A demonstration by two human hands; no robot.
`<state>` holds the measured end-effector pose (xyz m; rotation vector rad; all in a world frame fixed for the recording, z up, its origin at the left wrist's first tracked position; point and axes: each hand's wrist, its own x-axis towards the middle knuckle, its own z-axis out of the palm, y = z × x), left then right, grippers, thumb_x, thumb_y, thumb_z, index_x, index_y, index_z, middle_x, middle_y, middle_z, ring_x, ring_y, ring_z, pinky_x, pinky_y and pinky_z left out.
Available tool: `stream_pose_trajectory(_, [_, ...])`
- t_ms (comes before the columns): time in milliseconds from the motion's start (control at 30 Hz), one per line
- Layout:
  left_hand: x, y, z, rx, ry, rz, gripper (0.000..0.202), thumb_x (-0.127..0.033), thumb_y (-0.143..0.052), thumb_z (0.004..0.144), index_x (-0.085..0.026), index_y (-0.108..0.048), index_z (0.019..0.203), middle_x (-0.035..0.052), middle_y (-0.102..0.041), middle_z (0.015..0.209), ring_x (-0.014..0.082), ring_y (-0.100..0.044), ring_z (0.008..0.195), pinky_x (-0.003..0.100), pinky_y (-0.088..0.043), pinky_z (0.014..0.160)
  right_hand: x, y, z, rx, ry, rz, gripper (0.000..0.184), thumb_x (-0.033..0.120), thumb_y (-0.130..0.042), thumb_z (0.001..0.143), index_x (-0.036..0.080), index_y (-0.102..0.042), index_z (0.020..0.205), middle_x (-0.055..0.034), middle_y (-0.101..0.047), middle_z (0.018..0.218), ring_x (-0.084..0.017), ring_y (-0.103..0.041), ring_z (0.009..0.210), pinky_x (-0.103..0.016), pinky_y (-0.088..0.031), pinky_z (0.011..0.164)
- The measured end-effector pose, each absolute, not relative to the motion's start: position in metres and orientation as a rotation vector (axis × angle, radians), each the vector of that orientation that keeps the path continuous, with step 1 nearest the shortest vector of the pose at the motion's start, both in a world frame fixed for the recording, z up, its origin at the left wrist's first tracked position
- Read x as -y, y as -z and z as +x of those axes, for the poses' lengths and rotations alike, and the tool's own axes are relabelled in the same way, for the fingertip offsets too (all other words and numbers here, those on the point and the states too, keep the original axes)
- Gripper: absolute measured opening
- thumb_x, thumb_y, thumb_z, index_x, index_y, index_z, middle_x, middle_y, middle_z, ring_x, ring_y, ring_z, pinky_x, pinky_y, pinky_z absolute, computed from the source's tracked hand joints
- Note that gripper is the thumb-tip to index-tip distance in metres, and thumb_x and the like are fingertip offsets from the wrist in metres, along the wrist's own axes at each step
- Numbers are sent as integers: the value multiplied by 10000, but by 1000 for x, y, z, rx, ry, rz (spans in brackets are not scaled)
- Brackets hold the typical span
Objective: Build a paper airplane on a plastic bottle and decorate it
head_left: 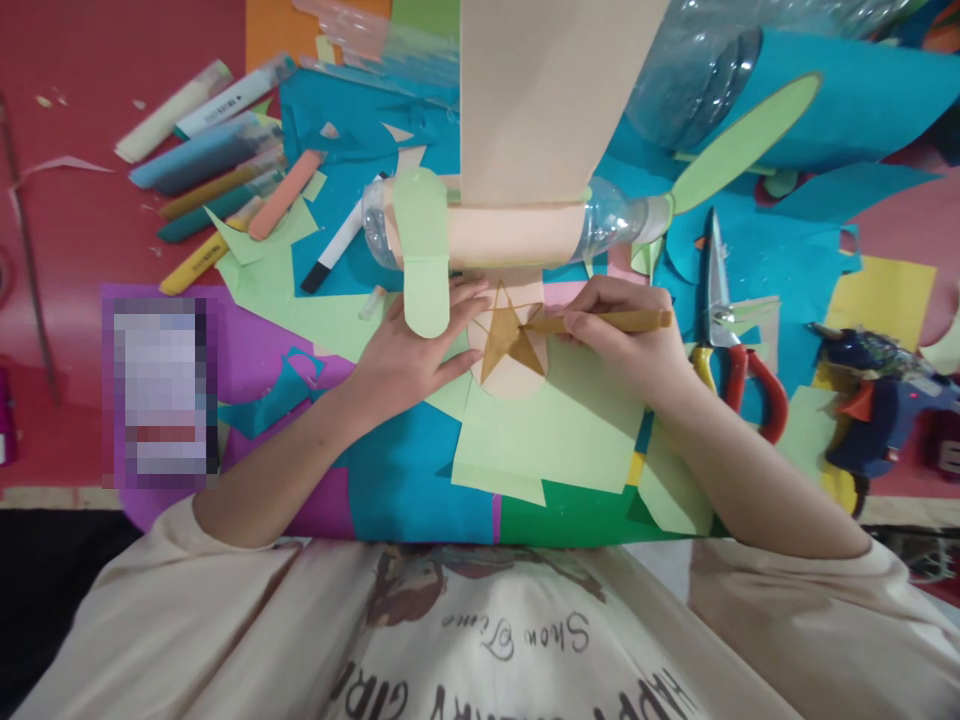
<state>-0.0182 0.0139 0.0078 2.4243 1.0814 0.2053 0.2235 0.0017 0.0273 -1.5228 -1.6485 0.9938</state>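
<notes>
A clear plastic bottle [611,220] lies on its side, dressed as a paper plane with a tan wing [540,90], a green tail piece [422,255] and a green propeller blade [739,140]. My left hand [409,355] lies flat with fingers spread, pressing down the tan wing tip [510,375] that carries a brown star [506,340]. My right hand [626,340] is closed on an ochre marker [630,321], its tip touching the star's right side.
Scissors with red and yellow handles [731,340] lie to the right, a blue glue gun [877,395] beyond them. Several markers [217,170] sit at the upper left. Green, blue and purple paper sheets [555,430] and scraps cover the red floor [75,220].
</notes>
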Motion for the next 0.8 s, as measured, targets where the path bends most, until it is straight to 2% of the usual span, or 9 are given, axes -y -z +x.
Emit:
stream_pose_trajectory(300, [-14,-6,-19,-1070,-228,2428,489,-394,-404,998,-200,-405,1447,115,-437,1529,292,-364,1435,518,-277,1180,-5,-28,225,1348,-1222,-1438,193,112,-572,704,226,-581,548,21,-619,516,-113,-534,496,-267,-430,516])
stream_pose_trajectory(433, [-14,-6,-19,-1068,-241,2412,496,-383,-412,995,-223,-379,1463,101,-430,1534,287,-360,1437,516,-277,1182,-6,-28,224,1241,-1282,-1397,98,188,-651,746,221,-645,655,21,-659,560,-107,-543,492,-257,-431,501])
stream_pose_trajectory(500, [-14,-5,-19,-1066,-248,2396,535,-389,-424,989,-226,-332,1490,106,-420,1539,293,-356,1439,515,-287,1177,-7,-27,224,1258,-1310,-1339,19,203,-693,738,218,-682,739,18,-688,627,-109,-581,534,-257,-467,532])
stream_pose_trajectory(633, [-14,-5,-19,-1086,-259,2375,609,-419,-431,981,-202,-260,1523,132,-407,1538,314,-353,1437,516,-298,1168,-7,-25,224,1352,-1302,-1331,115,248,-737,747,217,-713,855,-9,-742,814,-156,-688,740,-296,-565,695])
stream_pose_trajectory(800, [-14,-6,-18,-1113,-254,2353,626,-400,-468,966,-214,-250,1523,121,-416,1532,310,-356,1437,497,-295,1170,-6,-22,225,1378,-1276,-1429,140,357,-715,815,257,-718,913,-21,-756,891,-194,-728,829,-320,-628,721])
